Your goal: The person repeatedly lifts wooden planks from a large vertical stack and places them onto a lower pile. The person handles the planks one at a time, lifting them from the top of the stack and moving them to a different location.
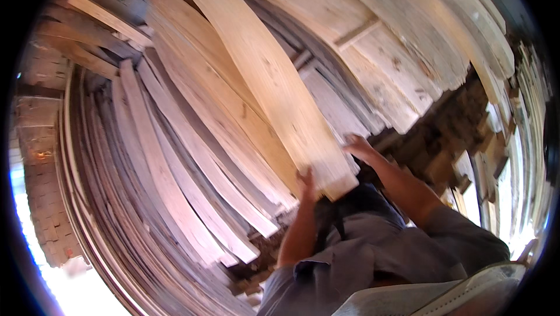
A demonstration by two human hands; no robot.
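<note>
A long, pale wooden board (274,83) runs from the top of the view down toward my body, its near end close to my waist. My left hand (305,183) grips the board's left edge near that end, with the thumb side up against the wood. At the right edge, a little farther along, is my right hand (358,147). Its fingers are apart and stretched toward the board; whether they touch it is hard to tell. A yellowish board (248,109) lies just left of the pale one, partly covered by it.
Several rough planks (175,193) stand in rows to the left, and darker thin boards (111,199) are stacked beyond them. Wide planks (385,71) lie at the upper right. Wood offcuts (455,123) are heaped below those. A brick wall (44,182) rises at the far left.
</note>
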